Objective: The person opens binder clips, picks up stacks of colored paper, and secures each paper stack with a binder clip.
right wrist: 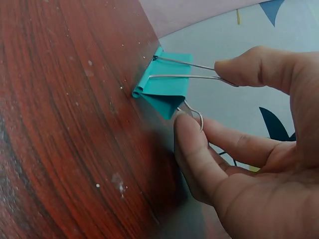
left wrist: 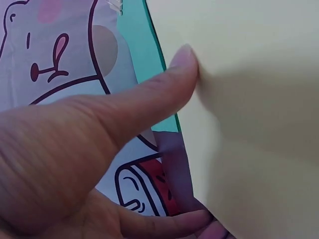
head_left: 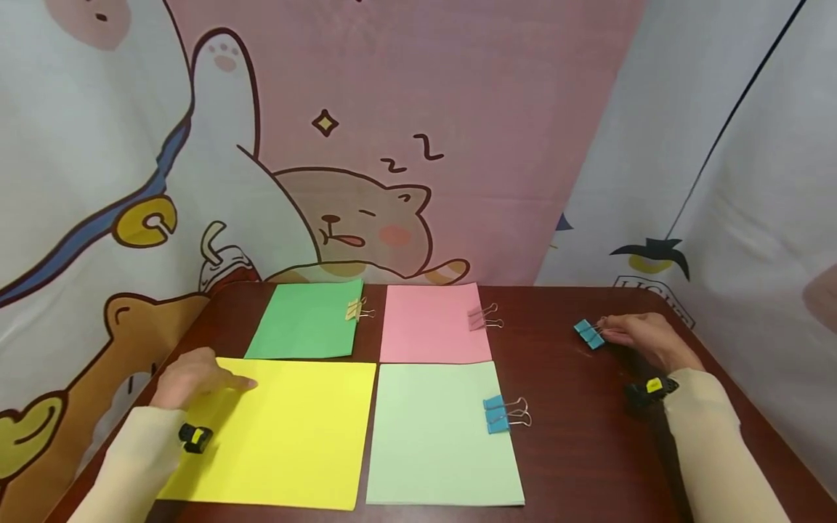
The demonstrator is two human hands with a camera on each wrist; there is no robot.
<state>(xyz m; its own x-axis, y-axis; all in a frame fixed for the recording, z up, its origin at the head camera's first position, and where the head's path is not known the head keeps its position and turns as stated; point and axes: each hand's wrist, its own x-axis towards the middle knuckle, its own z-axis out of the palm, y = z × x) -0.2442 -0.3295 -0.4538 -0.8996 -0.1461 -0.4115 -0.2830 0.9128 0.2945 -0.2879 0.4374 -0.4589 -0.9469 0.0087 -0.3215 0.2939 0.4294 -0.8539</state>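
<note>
At the upper left corner of the yellow paper (head_left: 288, 436), my left hand (head_left: 199, 378) pinches its edge. The thumb (left wrist: 172, 82) lies on top of the sheet, and the other fingers pass at and under the edge, partly hidden. On the right, my right hand (head_left: 644, 335) holds a blue binder clip (head_left: 590, 333) by its wire handles, just over the table. In the right wrist view, the thumb is against one handle of the binder clip (right wrist: 167, 77) and the fingertips against the other; its mouth points away from the hand.
Green paper (head_left: 301, 319) with a yellow binder clip (head_left: 354, 309) lies at the back left. Beside it is pink paper (head_left: 428, 327) with a pink clip (head_left: 476, 319). Pale green paper (head_left: 445, 443) bears another blue clip (head_left: 496, 415). A printed curtain (head_left: 497, 131) hangs behind the brown table (head_left: 556, 450).
</note>
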